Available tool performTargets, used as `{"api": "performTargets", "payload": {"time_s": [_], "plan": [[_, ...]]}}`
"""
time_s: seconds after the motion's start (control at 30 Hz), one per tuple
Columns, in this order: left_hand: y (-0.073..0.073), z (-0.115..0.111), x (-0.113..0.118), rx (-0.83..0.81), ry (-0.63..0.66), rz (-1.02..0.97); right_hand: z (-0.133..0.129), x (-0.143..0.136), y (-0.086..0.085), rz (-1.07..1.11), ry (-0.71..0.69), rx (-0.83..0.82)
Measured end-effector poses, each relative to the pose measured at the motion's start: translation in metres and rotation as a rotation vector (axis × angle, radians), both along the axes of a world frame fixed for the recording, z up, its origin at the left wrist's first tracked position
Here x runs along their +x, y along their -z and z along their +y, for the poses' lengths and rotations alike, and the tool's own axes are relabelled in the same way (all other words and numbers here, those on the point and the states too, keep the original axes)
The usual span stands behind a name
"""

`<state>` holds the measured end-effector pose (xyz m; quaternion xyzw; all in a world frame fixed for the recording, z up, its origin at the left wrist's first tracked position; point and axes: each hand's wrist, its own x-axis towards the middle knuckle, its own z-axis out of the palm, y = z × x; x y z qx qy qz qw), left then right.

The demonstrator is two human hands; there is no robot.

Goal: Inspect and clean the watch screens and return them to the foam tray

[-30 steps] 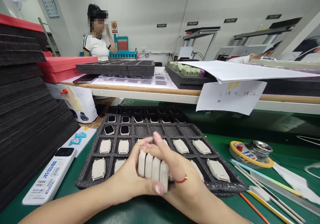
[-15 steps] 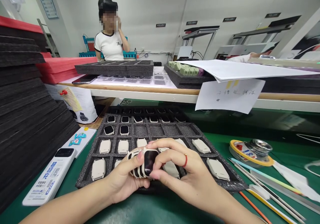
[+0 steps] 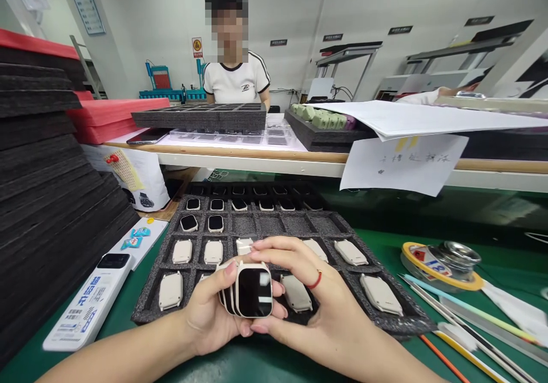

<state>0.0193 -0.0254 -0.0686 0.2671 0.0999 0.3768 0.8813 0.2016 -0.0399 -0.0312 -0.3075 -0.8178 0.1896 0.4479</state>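
Observation:
A stack of several smartwatches point(image 3: 256, 290) with off-white frames and black screens is held over the foam tray. My left hand point(image 3: 216, 311) is closed around its left side, thumb on top. The front screen faces me and shows bright reflections. My right hand point(image 3: 314, 297) grips the front watch at its right side, thumb at the lower corner and fingertips at the top edge and behind. Beneath them, the black foam tray point(image 3: 274, 223) has off-white watch bodies point(image 3: 382, 294) in its near rows, backs up. Farther rows hold watches point(image 3: 216, 224) screen up.
Stacked black foam trays point(image 3: 38, 172) rise at left, near a white box point(image 3: 88, 309). Yellow tape point(image 3: 440, 269) and several pens and sticks point(image 3: 466, 314) lie at right. A raised shelf point(image 3: 257, 157) crosses behind, with a person point(image 3: 237, 80) beyond it.
The front watch has turned from tilted to facing me more squarely, and my right fingers have shifted round its edge. Across the shelf, the person has lowered a hand and appears farther right.

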Motion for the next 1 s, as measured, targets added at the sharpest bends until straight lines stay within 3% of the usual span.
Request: {"api": "performTargets", "payload": {"time_s": [0.2,0.3,0.4,0.57,0.73,0.9,1.0], "plan": [[0.0,0.002,0.0,0.037,0.028,0.001,-0.001,0.003,0.001,-0.055,-0.019,0.085],[0.002,0.003,0.0,0.031,0.031,-0.018,-0.006,0.01,-0.003,0.039,0.1,0.247],[0.003,0.003,0.001,0.03,0.029,0.0,-0.012,0.021,-0.01,-0.028,0.155,0.384],[0.002,0.0,0.0,-0.065,-0.013,0.065,-0.015,0.025,-0.008,-0.152,-0.015,0.337],[-0.004,-0.002,-0.001,-0.118,-0.048,0.177,-0.01,0.01,-0.001,-0.114,-0.096,0.437],[-0.008,-0.002,0.003,-0.125,-0.083,0.19,-0.009,-0.001,-0.008,-0.177,0.042,0.46],[-0.007,-0.004,0.008,-0.036,-0.11,0.192,-0.007,-0.004,-0.005,-0.177,0.121,0.325]]}}
